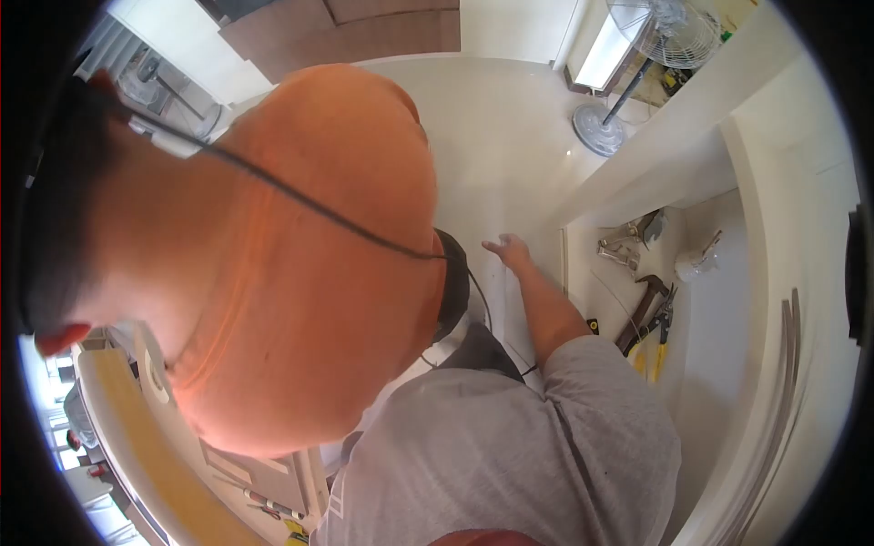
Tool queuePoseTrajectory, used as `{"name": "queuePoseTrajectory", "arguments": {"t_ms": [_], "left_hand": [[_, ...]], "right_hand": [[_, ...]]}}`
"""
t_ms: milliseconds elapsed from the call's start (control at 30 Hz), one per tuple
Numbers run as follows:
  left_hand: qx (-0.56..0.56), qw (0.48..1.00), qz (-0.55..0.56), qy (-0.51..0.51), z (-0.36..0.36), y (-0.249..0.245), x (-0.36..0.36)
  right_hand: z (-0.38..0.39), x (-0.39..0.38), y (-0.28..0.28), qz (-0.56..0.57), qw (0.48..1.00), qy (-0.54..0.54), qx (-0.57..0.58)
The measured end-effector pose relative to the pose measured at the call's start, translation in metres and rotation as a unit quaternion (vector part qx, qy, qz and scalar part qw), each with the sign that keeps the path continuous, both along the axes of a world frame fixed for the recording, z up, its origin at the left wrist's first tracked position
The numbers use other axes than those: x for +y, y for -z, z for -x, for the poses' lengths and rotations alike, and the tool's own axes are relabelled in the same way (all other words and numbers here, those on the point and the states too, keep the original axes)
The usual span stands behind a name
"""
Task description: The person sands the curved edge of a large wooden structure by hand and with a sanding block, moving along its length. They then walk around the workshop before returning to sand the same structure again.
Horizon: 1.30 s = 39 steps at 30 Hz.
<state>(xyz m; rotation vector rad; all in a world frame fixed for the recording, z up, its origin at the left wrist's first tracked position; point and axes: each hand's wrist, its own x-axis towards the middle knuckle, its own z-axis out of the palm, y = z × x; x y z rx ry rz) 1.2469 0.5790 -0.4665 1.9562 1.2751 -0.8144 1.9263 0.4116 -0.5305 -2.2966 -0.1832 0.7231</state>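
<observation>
My right hand (510, 252) is stretched out low in front of me, fingers apart and nothing visible in them. It is nearest the pale panel edge of an open cabinet compartment (583, 264). Inside that compartment lie a hammer (652, 289), pliers with yellow handles (663, 318), metal hinges (619, 247) and a white roll-like object (697, 262). A co-worker in an orange shirt (328, 255) stands bent close on my left, filling much of the view. My left hand is out of sight.
A dark cable (300, 196) crosses the co-worker's back. A standing fan (601, 127) is at the back right on the pale floor (496, 136). A curved yellow-topped piece (137, 409) and more tools (273, 502) lie lower left. Thin strips (783, 391) lean at the right.
</observation>
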Motion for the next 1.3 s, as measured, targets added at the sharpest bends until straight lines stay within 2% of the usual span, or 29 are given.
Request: {"name": "queuePoseTrajectory", "arguments": {"t_ms": [100,200,367,600,667,733,767,867,900,933,1000,1067,1100,1133,1167,1300], "left_hand": [[0.003,1.000,0.000,-0.023,-0.005,-0.004,-0.003],[-0.001,0.999,0.002,-0.045,-0.007,-0.002,-0.008],[0.000,0.997,0.004,-0.080,0.005,0.007,-0.025],[0.013,0.989,0.007,-0.145,0.022,0.023,-0.059],[0.028,0.986,0.007,-0.164,0.027,0.026,-0.070],[0.056,0.982,0.008,-0.183,0.035,0.029,-0.087],[0.075,0.978,0.010,-0.196,0.039,0.029,-0.099],[0.120,0.957,0.016,-0.262,0.048,0.035,-0.133],[0.121,0.949,0.012,-0.291,0.045,0.038,-0.137],[0.116,0.934,-0.006,-0.338,0.038,0.030,-0.141],[0.112,0.902,-0.038,-0.416,0.019,0.018,-0.142],[0.096,0.873,-0.038,-0.477,0.000,0.002,-0.141],[0.077,0.862,-0.024,-0.500,-0.008,-0.011,-0.142],[0.083,0.852,-0.023,-0.516,-0.022,-0.019,-0.142],[0.076,0.841,-0.029,-0.535,-0.033,-0.019,-0.148],[0.083,0.804,-0.034,-0.588,-0.087,-0.002,-0.179]], "right_hand": [[-0.013,0.011,-0.012,-0.069,0.996,0.010,0.063],[-0.012,0.015,-0.031,-0.011,0.997,-0.071,0.024],[0.015,0.019,-0.038,0.073,0.966,-0.245,0.045],[0.043,0.039,0.008,0.156,0.904,-0.397,0.018],[0.044,0.043,0.015,0.174,0.905,-0.387,0.012],[0.033,0.044,0.030,0.214,0.868,-0.448,-0.004],[0.025,0.035,0.060,0.203,0.870,-0.445,-0.061],[-0.031,0.043,0.136,0.147,0.748,-0.641,-0.084],[-0.048,0.057,0.139,0.287,0.568,-0.749,-0.186],[-0.073,0.075,0.152,0.302,0.530,-0.776,-0.158],[-0.093,0.113,0.151,0.307,0.508,-0.788,-0.163],[-0.103,0.148,0.147,0.258,0.476,-0.821,-0.182],[-0.110,0.161,0.148,0.184,0.400,-0.871,-0.216],[-0.107,0.181,0.145,0.234,0.474,-0.831,-0.173],[-0.101,0.205,0.146,0.245,0.510,-0.811,-0.148],[-0.076,0.280,0.129,0.204,0.568,-0.793,-0.087]]}}
